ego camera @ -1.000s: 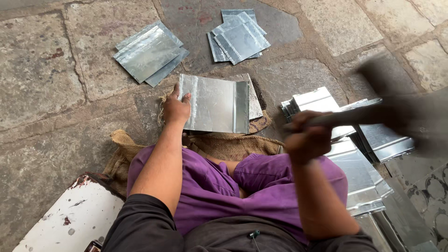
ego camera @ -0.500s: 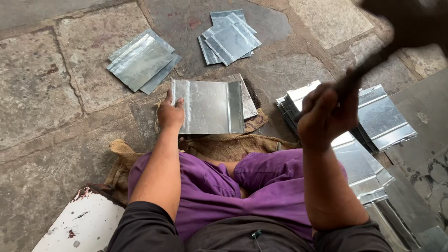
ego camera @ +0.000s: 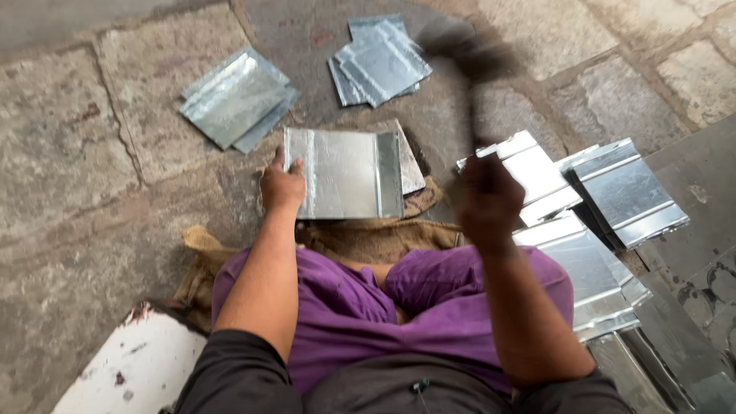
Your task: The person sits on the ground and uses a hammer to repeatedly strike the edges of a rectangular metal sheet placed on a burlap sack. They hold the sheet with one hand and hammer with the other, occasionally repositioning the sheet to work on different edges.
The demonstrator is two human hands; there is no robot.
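Two hands: left hand (ego camera: 282, 186) fingers pressing flat shiny sheet (ego camera: 343, 173); right hand (ego camera: 488, 198) gripping blurred hammer (ego camera: 468, 57).

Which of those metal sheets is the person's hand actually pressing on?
The flat sheet on the sacking just ahead of the knees; the left hand holds its left edge.

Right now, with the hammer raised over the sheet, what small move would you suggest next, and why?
Probably bring the hammer, blurred above the right hand, down onto the folded right edge of the metal sheet. The left hand pins its opposite edge flat on the burlap, clear of that seam.
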